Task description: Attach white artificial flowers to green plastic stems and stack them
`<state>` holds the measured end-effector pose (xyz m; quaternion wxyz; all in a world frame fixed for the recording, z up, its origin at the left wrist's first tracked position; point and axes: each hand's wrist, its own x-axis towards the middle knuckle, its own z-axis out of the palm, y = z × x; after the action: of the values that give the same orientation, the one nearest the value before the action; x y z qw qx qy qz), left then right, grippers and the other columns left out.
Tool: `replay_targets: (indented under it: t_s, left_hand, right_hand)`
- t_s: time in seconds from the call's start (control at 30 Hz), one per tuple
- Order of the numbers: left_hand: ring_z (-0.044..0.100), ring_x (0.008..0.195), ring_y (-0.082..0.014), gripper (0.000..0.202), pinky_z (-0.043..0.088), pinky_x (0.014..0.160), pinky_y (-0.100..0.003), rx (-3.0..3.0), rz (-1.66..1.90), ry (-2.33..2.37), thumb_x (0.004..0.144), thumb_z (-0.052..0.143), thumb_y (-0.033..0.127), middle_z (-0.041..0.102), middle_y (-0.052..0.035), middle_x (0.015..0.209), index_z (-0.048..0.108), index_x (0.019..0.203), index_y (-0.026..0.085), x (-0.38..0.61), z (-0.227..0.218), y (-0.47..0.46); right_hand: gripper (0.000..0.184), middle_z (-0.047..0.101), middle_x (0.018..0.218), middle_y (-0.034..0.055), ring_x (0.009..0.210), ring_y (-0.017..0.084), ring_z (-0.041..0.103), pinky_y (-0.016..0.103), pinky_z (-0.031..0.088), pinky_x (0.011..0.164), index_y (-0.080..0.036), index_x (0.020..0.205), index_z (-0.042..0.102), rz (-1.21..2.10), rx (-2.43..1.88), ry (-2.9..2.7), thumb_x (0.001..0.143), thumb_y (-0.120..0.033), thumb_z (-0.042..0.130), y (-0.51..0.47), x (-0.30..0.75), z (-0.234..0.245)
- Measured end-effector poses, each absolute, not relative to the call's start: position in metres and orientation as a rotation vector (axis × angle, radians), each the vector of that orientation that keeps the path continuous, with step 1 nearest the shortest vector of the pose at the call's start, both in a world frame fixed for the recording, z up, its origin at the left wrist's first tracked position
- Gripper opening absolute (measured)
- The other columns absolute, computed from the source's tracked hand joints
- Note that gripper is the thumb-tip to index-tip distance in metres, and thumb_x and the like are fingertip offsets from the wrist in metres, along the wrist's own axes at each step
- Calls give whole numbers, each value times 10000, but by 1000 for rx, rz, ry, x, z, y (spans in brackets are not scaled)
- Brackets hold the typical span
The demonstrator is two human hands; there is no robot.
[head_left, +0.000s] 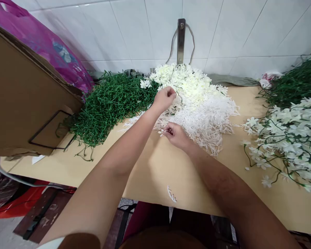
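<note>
My left hand [164, 98] reaches into the heap of cream-white artificial flower heads [186, 84] at the back of the table, its fingers curled shut in the petals; what it grips is hidden. My right hand [175, 134] rests on the tan tabletop [155, 169] just in front of a pile of white plastic stamen sprigs [207, 121]. Its fingers pinch a small white flower piece [162, 131].
A mound of green plastic stems [106, 103] lies to the left beside a brown cardboard box [23, 100] with a magenta bag [46, 45] behind it. Assembled white flowers on green stems [290, 135] cover the right side. A stray white sprig [171, 194] lies near the front edge.
</note>
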<state>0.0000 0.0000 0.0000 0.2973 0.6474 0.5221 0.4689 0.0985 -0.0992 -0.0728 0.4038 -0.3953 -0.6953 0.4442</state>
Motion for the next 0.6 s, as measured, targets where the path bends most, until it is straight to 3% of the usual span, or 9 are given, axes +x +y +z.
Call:
replay_targets:
  t_s: [0.23,0.43,0.6]
  left_hand:
    - [529,591,-73,160,397,595,-229,1398,1427,1189,793,573,37,551,10,651,502,731,166,-5,44,-10]
    - [561,541,-61,164,377,507,-192,1032,1363,1131,740,585,88,586,38,647,560,879,173,-23,14,-53]
    - [641,631,-83,388,431,552,-194,871,1304,1047,631,688,111,637,47,692,606,996,215,-31,-14,-84]
  right_hand:
    - [124,494,588,-53,549,100,435,250,359,565,-199,662,509,1203,-973,-1666,717,-180,618,-99,98,-74]
    - [323,520,559,-64,527,88,475,245,381,541,-205,673,507,1372,-890,-1329,598,-400,752,-92,102,-71]
    - [520,584,600,-81,589,84,575,290,508,721,-204,681,515,1619,-726,-994,412,-468,873,-91,107,-64]
